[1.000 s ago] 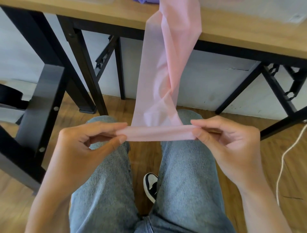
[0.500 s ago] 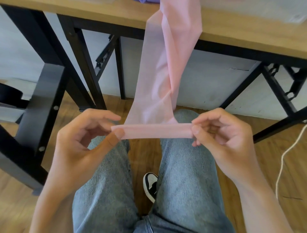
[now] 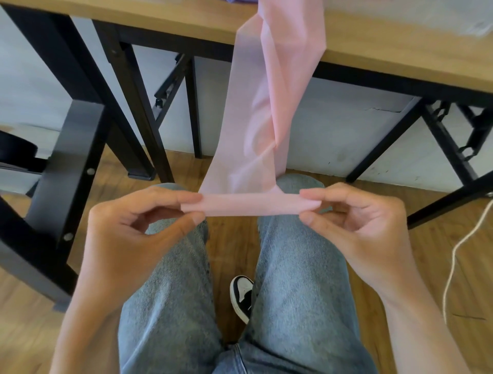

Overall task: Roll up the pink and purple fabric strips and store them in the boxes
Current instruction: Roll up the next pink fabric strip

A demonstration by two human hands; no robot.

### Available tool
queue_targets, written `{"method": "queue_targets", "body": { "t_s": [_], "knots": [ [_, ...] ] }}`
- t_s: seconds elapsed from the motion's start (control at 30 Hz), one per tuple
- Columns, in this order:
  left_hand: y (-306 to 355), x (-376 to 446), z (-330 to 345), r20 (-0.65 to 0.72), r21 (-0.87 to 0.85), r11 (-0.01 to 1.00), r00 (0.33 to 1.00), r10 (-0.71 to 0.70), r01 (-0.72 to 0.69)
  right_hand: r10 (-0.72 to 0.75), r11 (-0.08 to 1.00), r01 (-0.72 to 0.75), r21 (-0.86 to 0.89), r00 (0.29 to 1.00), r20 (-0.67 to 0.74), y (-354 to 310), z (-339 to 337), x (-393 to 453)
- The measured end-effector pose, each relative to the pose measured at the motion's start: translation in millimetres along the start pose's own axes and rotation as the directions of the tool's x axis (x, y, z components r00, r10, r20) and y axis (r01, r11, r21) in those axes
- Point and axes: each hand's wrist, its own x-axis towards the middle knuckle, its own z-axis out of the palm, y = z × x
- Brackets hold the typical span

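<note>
Left hand (image 3: 128,235) and right hand (image 3: 365,229) each pinched 1 end of the pink strip's (image 3: 266,112) roll (image 3: 253,204), keeping it taut between them for winding.

Cut off and hidden parts

The sheer pink fabric strip (image 3: 269,106) runs past the top edge on the wooden worktop (image 3: 400,45); a purple fabric scrap (image 3: 241,1) barely shows there; boxes unseen.

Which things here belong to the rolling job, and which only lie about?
Job: pink fabric strip, pinched by left hand and right hand; purple fabric at table edge.
Lying about: white cord, shoe.
</note>
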Motion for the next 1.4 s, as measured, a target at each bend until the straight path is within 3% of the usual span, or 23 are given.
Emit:
{"method": "queue_targets", "body": {
  "t_s": [0.13,0.23,0.33,0.5,0.67,0.77,0.9,0.97,1.2,1.4],
  "knots": [
    [3,1,3,-0.031,0.194,0.980,0.998,0.049,-0.042,-0.175,0.932,0.149,-0.331,0.983,-0.049,2,5,-1],
    [3,2,5,-0.046,0.257,0.964,0.996,0.080,-0.066,-0.236,0.889,0.194,-0.415,0.970,-0.053,5,7,0],
    [-1,4,4,-0.027,0.226,0.972,0.998,0.065,-0.057,-0.212,0.916,0.176,-0.360,0.975,-0.061,5,7,0],
    [5,3,3,0.018,0.132,0.990,0.999,0.049,-0.051,-0.068,0.994,0.061,-0.095,0.995,-0.077,2,6,-1],
    [6,1,3,-0.052,-0.084,0.996,0.998,0.024,-0.028,0.012,0.990,-0.001,0.142,0.997,-0.077,-1,5,1],
    [6,1,1,0.005,-0.104,0.995,1.000,-0.014,0.015,0.107,0.958,-0.098,0.269,0.994,-0.020,1,3,0],
    [3,-1,-5,0.064,-0.064,0.993,0.994,-0.091,0.095,0.117,0.954,-0.131,0.268,0.991,0.067,0,0,-1],
    [4,-1,-7,0.063,-0.065,0.995,0.996,-0.066,0.070,0.087,0.958,-0.105,0.266,0.993,0.079,-1,0,-1],
    [7,2,-1,-0.016,0.146,0.988,0.998,0.055,-0.052,-0.048,0.993,0.057,0.101,0.995,-0.093,0,6,-2],
    [7,2,2,-0.035,0.066,0.997,0.998,0.043,-0.041,-0.066,0.995,0.074,0.068,0.991,-0.118,-5,14,-1]
  ]
}}
